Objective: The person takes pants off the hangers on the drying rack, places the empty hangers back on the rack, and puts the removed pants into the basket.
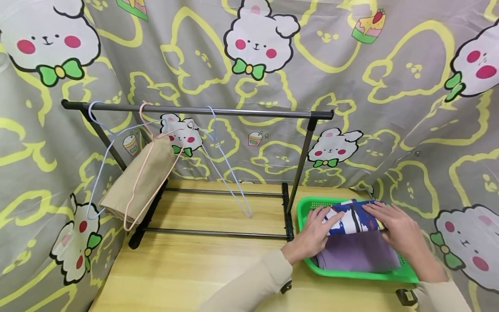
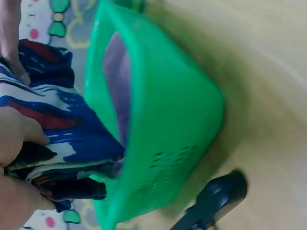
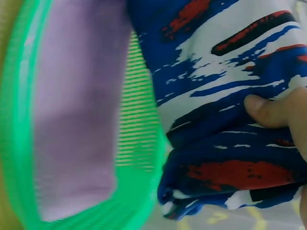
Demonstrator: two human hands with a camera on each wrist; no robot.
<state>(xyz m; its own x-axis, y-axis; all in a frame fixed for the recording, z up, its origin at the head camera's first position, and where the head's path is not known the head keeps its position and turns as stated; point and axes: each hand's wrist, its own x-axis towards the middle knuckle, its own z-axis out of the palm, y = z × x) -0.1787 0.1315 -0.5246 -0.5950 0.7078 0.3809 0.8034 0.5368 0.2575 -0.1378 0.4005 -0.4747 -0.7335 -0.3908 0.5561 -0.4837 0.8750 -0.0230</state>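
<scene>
A folded garment patterned in blue, white and red [image 1: 356,219] is held between both hands above the green basket. My left hand [image 1: 313,232] grips its left end, thumb on the near side in the left wrist view. At the opposite end my right hand [image 1: 403,227] pinches the cloth, with the thumb [image 3: 266,110] pressed on its face. Below it, a folded purple cloth [image 1: 358,253] lies in the green basket [image 1: 351,274], whose perforated wall [image 2: 177,96] shows in the left wrist view. How the far fingers lie is partly hidden by the garment.
A black clothes rack [image 1: 241,112] stands left of the basket. From its bar hang a blue hanger [image 1: 100,173], a pink hanger [image 1: 136,186] carrying a folded beige cloth [image 1: 144,173], and another blue hanger [image 1: 231,173]. A patterned curtain [image 1: 218,52] surrounds the wooden surface [image 1: 187,264].
</scene>
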